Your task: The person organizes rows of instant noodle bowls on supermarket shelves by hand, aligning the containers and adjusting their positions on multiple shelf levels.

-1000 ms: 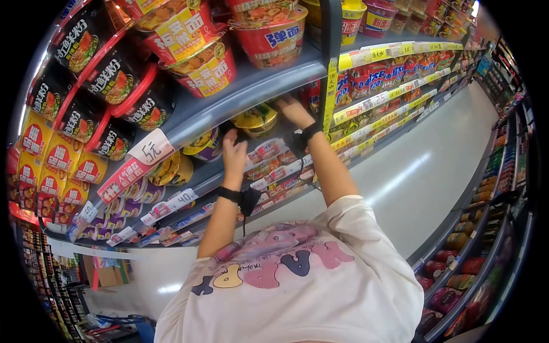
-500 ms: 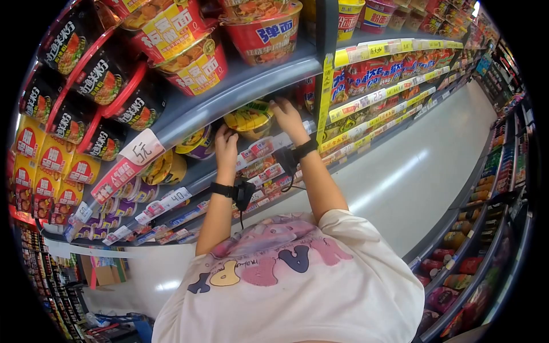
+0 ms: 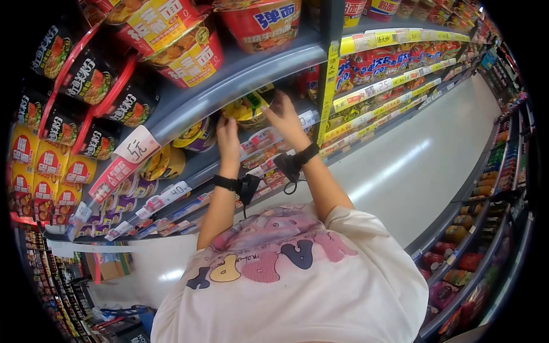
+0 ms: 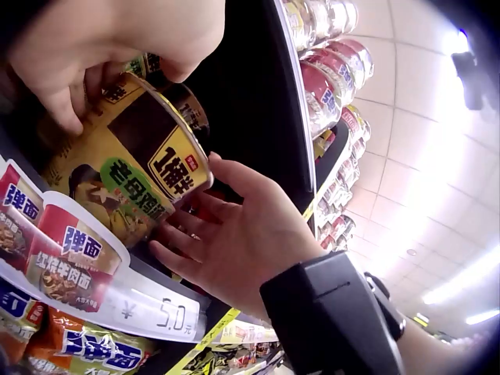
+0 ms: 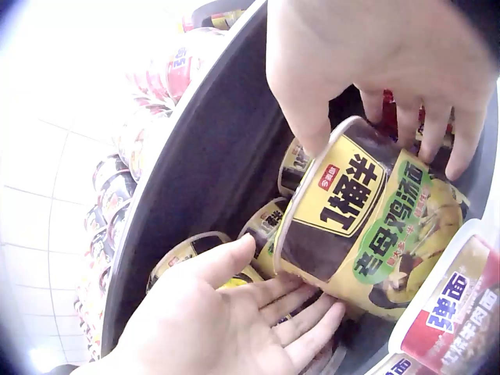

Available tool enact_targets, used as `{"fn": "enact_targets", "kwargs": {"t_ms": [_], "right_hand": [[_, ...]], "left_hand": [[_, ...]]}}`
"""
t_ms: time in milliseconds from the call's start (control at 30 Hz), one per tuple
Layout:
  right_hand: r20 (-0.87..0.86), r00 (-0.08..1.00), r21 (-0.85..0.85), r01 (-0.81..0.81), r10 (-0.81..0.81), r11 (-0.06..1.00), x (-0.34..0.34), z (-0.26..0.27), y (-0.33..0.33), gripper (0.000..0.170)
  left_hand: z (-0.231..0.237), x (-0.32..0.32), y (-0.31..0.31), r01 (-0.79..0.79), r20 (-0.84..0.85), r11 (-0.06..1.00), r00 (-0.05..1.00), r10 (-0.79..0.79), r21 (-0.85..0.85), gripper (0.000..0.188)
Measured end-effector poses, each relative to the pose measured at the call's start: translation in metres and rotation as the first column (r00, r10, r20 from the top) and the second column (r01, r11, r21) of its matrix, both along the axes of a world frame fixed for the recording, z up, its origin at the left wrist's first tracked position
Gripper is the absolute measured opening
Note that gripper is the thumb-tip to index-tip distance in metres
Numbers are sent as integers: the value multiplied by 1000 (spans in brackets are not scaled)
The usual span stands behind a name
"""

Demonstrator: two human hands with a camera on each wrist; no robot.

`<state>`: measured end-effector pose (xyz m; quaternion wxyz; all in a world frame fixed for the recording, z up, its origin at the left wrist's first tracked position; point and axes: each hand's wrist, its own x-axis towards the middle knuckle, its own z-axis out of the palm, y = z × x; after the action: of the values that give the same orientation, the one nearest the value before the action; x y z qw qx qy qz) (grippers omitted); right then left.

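Note:
A yellow and black noodle bowl (image 3: 243, 113) (image 4: 133, 160) (image 5: 367, 223) with a green label lies tilted between both hands, at the front of the shelf under the upper ledge. My left hand (image 3: 228, 143) (image 4: 125, 35) (image 5: 226, 320) holds one side, its thumb and fingers bent around the bowl. On the other side, my right hand (image 3: 287, 121) (image 4: 242, 234) (image 5: 383, 62) grips it with the thumb near the rim and the fingers spread along the wall. Parts of the fingertips are hidden behind the bowl.
More yellow bowls (image 5: 187, 254) stand behind and beside it. The upper shelf edge (image 3: 251, 77) curves over the hands. A vertical post (image 3: 329, 86) stands right of them; price strips (image 4: 156, 308) run below. Red bowls (image 3: 191, 57) fill the shelf above.
The bowl has turned and tilted between the hands, showing more of its green label. The right hand has shifted over its side, and the left hand is closer against it.

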<state>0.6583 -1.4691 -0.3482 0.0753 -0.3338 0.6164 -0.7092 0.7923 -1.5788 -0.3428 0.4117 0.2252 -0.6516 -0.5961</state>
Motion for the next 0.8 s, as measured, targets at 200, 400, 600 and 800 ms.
{"fn": "enact_targets", "kwargs": {"t_ms": [200, 400, 600, 800], "right_hand": [[26, 1000, -10, -8, 8, 1000, 6, 6, -1, 77], [74, 997, -11, 29, -28, 1000, 10, -7, -9, 84], [-277, 956, 70, 125, -101, 990, 9, 1, 7, 88], [-498, 772, -27, 440, -394, 898, 30, 18, 15, 58]], "left_hand": [[-17, -7, -19, -25, 34, 999, 999, 26, -48, 51], [14, 17, -6, -74, 233, 935, 959, 162, -347, 42], [63, 93, 13, -226, 11, 288, 769, 639, -931, 35], [40, 105, -19, -377, 1, 301, 623, 783, -876, 85]]}}
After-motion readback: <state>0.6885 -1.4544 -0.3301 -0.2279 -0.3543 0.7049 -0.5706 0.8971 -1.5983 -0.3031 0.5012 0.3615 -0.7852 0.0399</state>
